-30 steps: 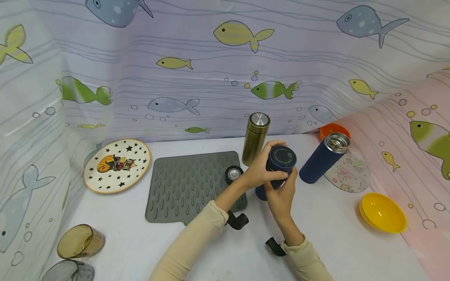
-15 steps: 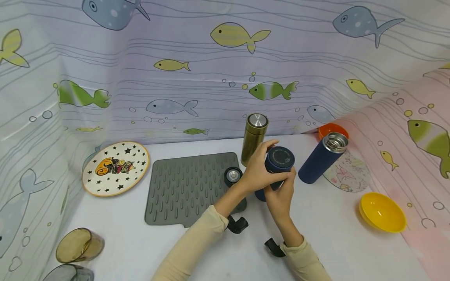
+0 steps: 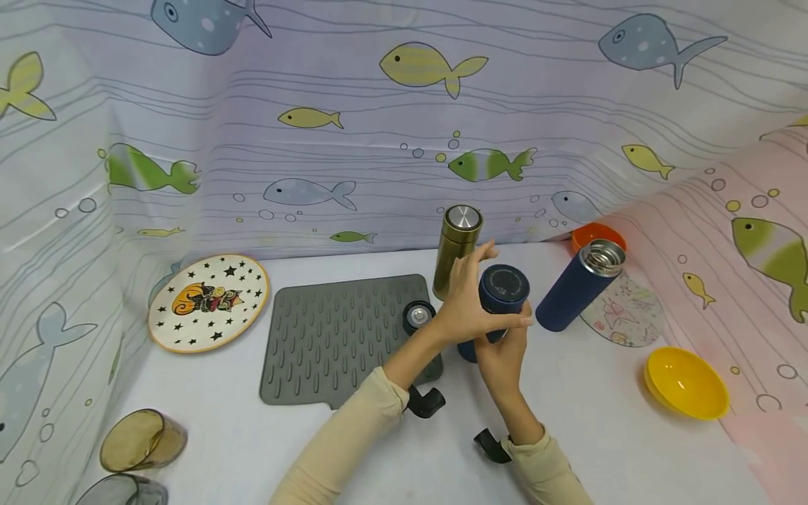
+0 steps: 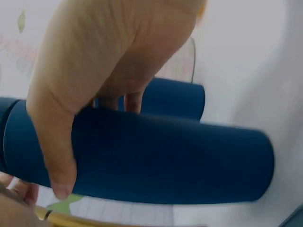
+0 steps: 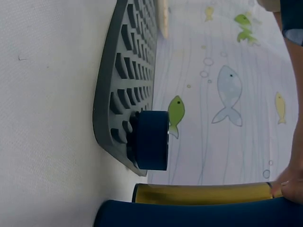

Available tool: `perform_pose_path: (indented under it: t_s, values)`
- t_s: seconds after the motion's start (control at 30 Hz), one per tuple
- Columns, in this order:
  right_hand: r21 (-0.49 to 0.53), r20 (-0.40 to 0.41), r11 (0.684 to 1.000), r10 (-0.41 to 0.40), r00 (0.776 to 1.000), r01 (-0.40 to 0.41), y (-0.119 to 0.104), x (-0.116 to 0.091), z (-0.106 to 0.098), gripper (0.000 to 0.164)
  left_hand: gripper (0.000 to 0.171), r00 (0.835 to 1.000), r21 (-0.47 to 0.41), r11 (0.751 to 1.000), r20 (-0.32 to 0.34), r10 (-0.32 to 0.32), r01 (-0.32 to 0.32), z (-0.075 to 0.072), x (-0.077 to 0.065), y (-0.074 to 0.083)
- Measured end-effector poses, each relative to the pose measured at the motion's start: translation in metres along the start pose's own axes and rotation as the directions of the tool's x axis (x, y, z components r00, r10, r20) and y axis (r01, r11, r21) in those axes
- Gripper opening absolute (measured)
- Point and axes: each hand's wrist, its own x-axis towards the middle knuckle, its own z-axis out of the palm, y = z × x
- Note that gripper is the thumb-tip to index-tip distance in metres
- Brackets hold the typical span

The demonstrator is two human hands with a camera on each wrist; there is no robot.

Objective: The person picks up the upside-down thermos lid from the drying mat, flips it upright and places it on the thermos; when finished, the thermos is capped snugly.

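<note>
A blue thermos bottle (image 4: 189, 161) with a blue cap (image 3: 505, 284) stands in front of me, tilted slightly in the head view. My right hand (image 3: 507, 361) grips its body from the near right, thumb across the side in the left wrist view. My left hand (image 3: 463, 312) is at the cap's left, fingers spread behind it and thumb stretched across its front. An uncapped blue thermos (image 3: 576, 291) is just right of the hands. Behind the left hand rises a gold thermos (image 3: 453, 256). A loose round blue lid (image 5: 152, 142) sits on the grey mat's right edge.
The grey ridged drying mat (image 3: 341, 337) lies left of the hands. A starred plate (image 3: 211, 330) is at far left, two tinted glasses (image 3: 167, 442) below it. On the right are a yellow bowl (image 3: 684, 386), an orange bowl (image 3: 590, 235) and a patterned round plate (image 3: 631, 315).
My left hand has loosened around the cap; its fingers have straightened and spread away, and the thumb has shifted to the right across the front. The right hand stays on the thermos body.
</note>
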Motion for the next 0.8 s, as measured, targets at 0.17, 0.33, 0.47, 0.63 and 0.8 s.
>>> perform_pose_path:
  t_s: [0.17,0.33,0.47,0.63,0.8]
  values:
    - [-0.011,0.018,1.000,0.012,1.000,-0.012,-0.0004,-0.0004,-0.0013,0.079,0.078,0.999,-0.092,0.996,0.034,-0.006,0.009,0.0001,0.0007,-0.0010]
    - [-0.003,0.008,1.000,0.007,1.000,-0.007,-0.0014,0.0001,-0.0005,0.077,0.079,0.999,-0.058,0.998,0.038,-0.031,0.033,-0.0004,0.0027,-0.0019]
    - [-0.019,0.011,1.000,0.003,1.000,-0.003,-0.0067,-0.0004,0.0012,0.079,0.075,0.999,-0.061,0.998,0.046,-0.022,0.025,-0.0005,0.0039,-0.0023]
    - [-0.014,0.000,1.000,0.028,1.000,-0.028,-0.0088,0.0008,0.0021,0.075,0.084,0.999,-0.031,0.999,0.021,-0.037,0.037,0.0002,0.0030,-0.0021]
    - [-0.013,0.018,0.999,0.032,0.999,-0.032,-0.0025,0.0001,0.0005,0.079,0.075,1.000,-0.075,0.997,0.010,0.000,0.000,-0.0015,0.0010,-0.0043]
